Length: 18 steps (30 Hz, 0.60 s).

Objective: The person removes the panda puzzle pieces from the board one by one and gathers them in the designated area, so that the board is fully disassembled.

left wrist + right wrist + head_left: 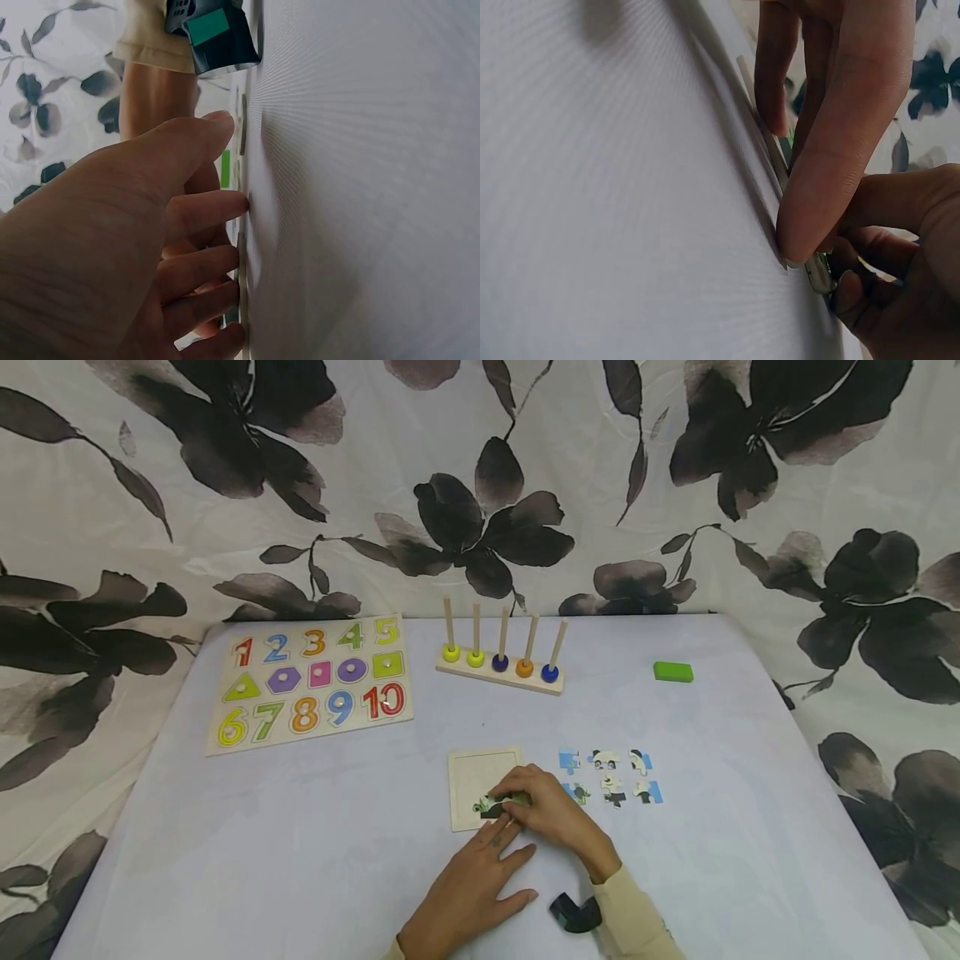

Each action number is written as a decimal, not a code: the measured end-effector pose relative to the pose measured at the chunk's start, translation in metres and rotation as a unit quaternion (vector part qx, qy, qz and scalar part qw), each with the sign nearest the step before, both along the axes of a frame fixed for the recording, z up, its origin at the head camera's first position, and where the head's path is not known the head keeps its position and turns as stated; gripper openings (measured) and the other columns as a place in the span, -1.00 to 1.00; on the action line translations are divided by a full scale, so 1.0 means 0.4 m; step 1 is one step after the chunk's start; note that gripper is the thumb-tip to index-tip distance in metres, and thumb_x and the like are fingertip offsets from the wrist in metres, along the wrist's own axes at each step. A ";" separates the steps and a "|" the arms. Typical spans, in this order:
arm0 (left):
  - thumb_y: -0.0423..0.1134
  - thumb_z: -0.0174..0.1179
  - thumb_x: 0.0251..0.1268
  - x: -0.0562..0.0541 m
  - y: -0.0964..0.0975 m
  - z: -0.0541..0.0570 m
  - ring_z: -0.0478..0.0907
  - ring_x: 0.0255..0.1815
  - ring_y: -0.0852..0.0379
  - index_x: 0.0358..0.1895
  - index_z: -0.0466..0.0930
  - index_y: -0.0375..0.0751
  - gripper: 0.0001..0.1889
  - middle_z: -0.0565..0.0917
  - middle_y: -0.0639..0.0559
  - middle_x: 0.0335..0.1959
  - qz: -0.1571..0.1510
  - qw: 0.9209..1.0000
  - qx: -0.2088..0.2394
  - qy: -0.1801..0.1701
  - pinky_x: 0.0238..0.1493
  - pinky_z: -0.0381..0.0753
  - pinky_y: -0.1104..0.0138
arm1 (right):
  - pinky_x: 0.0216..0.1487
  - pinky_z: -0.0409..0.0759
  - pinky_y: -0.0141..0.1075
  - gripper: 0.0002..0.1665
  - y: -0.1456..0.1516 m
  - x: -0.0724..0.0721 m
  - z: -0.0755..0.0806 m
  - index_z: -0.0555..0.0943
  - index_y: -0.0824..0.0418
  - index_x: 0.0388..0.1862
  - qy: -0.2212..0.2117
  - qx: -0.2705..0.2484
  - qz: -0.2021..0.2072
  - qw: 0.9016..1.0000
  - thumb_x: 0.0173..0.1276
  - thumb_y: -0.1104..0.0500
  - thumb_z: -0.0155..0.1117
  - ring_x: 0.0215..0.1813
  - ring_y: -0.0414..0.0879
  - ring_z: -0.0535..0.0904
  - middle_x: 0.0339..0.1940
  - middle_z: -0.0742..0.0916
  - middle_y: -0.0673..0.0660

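Observation:
My right hand [557, 810] pinches a green and black puzzle piece [821, 276] between thumb and fingers, low over the right front of a shallow wooden puzzle tray [471, 766]. Beside it, in the tray, lies a dark panda puzzle piece [489, 808], partly covered by the fingers. Fingers extended, my left hand [468, 893] rests at the tray's front edge with its fingertips close to the right thumb. In the left wrist view its thumb [214, 127] stands apart from the other fingers. Right of the tray, several loose panda pieces [603, 760] lie in two rows.
At the back left lies a number and shape board [251, 695]. Behind the tray stands a peg board [468, 666] with upright pegs and coloured rings. A green block [673, 672] sits at the back right. A black wrist device [576, 914] shows beside the right sleeve.

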State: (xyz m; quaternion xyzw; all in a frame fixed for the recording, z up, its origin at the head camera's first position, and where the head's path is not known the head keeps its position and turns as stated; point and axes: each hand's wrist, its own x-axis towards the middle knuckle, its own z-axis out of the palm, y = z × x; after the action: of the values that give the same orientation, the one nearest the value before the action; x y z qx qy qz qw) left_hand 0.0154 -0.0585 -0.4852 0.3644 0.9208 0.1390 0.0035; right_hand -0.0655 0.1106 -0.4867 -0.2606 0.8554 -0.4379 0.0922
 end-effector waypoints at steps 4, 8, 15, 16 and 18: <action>0.25 0.11 0.27 -0.001 0.000 -0.001 0.27 0.42 -0.01 0.15 0.61 -0.04 -0.44 0.41 -0.05 0.36 0.000 1.000 -0.006 -0.007 0.36 0.32 0.17 | -0.10 0.52 -0.30 -0.73 0.001 -0.001 0.001 0.73 0.14 -0.11 0.011 0.004 0.013 1.000 0.25 0.37 0.30 -0.09 -0.14 0.52 -0.17 0.71 -0.05; 0.25 0.12 0.26 -0.001 0.000 -0.001 0.28 0.42 -0.01 0.15 0.61 -0.04 -0.45 0.42 -0.06 0.35 0.001 1.000 -0.004 -0.006 0.36 0.32 0.17 | -0.15 0.50 -0.34 -0.72 0.003 0.000 0.004 0.74 0.13 -0.09 0.007 0.004 0.019 1.000 0.25 0.37 0.31 -0.12 -0.15 0.51 -0.20 0.71 -0.04; 0.23 0.15 0.24 -0.001 0.001 0.000 0.28 0.42 -0.02 0.13 0.62 -0.05 -0.45 0.42 -0.06 0.35 0.002 1.000 0.007 -0.004 0.36 0.32 0.17 | -0.17 0.49 -0.36 -0.71 0.004 -0.003 0.004 0.74 0.10 -0.10 -0.015 -0.010 0.013 1.000 0.25 0.36 0.30 -0.16 -0.21 0.52 -0.24 0.73 -0.07; 0.23 0.15 0.24 -0.001 0.001 0.000 0.28 0.41 -0.02 0.13 0.62 -0.05 -0.46 0.42 -0.06 0.35 0.002 1.000 0.008 -0.004 0.36 0.32 0.17 | -0.16 0.49 -0.36 -0.72 0.004 -0.003 0.003 0.74 0.10 -0.10 -0.017 -0.012 0.013 1.000 0.25 0.36 0.30 -0.16 -0.22 0.52 -0.24 0.73 -0.07; 0.24 0.14 0.25 -0.001 0.000 0.000 0.28 0.41 -0.01 0.13 0.62 -0.05 -0.46 0.42 -0.06 0.35 0.001 1.000 0.007 -0.005 0.36 0.33 0.17 | -0.15 0.50 -0.35 -0.72 0.005 -0.002 0.002 0.74 0.10 -0.11 -0.020 -0.019 0.010 1.000 0.26 0.36 0.30 -0.16 -0.22 0.53 -0.24 0.73 -0.08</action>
State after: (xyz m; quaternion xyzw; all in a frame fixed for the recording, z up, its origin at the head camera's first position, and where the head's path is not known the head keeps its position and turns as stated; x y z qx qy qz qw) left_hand 0.0152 -0.0586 -0.4851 0.3629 0.9201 0.1471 0.0051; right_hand -0.0665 0.1125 -0.4861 -0.2622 0.8425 -0.4579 0.1088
